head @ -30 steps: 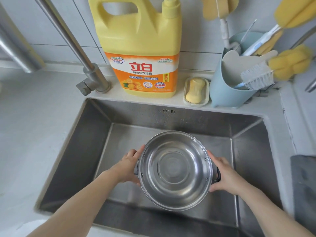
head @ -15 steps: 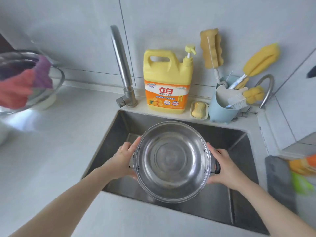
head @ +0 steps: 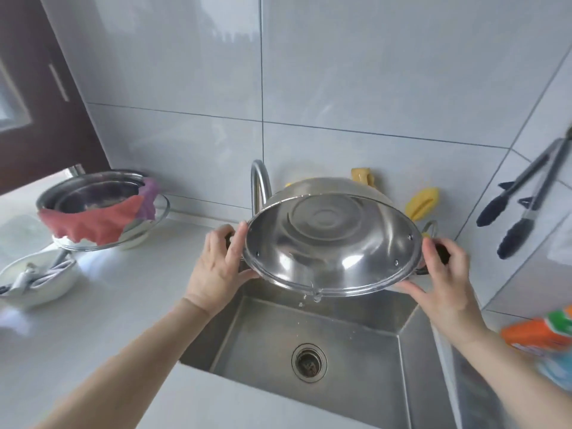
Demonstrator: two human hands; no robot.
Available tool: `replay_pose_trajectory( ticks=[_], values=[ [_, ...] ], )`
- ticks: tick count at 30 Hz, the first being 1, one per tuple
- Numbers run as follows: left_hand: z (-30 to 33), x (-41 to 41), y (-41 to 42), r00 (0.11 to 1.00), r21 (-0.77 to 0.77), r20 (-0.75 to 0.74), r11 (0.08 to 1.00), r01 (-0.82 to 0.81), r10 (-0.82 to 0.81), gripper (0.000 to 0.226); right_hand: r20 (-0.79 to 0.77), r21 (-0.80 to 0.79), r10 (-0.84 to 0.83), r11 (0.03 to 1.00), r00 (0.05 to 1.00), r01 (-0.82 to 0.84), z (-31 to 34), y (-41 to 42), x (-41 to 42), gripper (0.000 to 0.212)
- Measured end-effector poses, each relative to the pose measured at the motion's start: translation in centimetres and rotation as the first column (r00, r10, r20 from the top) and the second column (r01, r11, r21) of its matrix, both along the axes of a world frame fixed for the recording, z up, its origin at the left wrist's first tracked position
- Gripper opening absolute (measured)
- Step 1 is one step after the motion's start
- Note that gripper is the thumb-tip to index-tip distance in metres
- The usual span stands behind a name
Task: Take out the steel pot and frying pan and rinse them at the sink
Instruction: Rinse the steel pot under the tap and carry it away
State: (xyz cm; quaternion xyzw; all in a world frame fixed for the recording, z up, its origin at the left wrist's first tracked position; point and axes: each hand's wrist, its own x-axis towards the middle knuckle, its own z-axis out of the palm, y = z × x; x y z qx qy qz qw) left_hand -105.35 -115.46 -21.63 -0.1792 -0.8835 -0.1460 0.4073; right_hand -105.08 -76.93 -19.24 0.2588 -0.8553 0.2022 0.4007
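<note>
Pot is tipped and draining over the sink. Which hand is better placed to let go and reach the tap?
Left, probably. The left hand grips the steel pot on the side nearest the tap; the right hand is across the pot.

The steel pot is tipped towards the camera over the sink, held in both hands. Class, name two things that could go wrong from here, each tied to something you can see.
1. Water drips off the low rim of the steel pot, near the front of the sink; it could spill onto the counter.
2. The left hand and right hand hold a wet pot; it might slip.
</note>
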Motion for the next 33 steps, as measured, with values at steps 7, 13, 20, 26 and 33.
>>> replay_pose_trajectory(
  ticks=[7,13,20,26,33],
  values=[
    [9.2,-0.5,1.4,0.967,-0.027,-0.253,0.999,-0.045,0.037,0.122,-0.288,0.037,0.056,0.998,0.956,-0.047,9.1,1.5,-0.7,0.122],
    [13.7,-1.5,3.5,0.936,-0.056,-0.347,0.995,-0.079,0.054,0.120,-0.396,-0.005,0.077,0.996,0.915,-0.086,12.4,3.8,-2.4,0.097],
    [15.9,-3.5,6.8,0.899,-0.060,-0.433,0.993,-0.103,0.068,0.093,-0.484,0.036,0.102,0.995,0.869,-0.097,15.5,7.3,-4.5,0.096],
    [16.4,-3.6,9.1,0.892,-0.058,-0.444,0.992,-0.114,0.077,0.110,-0.494,0.048,0.104,0.995,0.863,-0.093,15.5,9.2,-5.6,0.095],
    [16.2,-5.1,8.2,0.961,-0.074,-0.276,0.996,-0.052,0.030,0.118,-0.339,0.042,0.074,0.997,0.938,-0.063,14.5,9.0,-6.2,0.094]
  ],
)
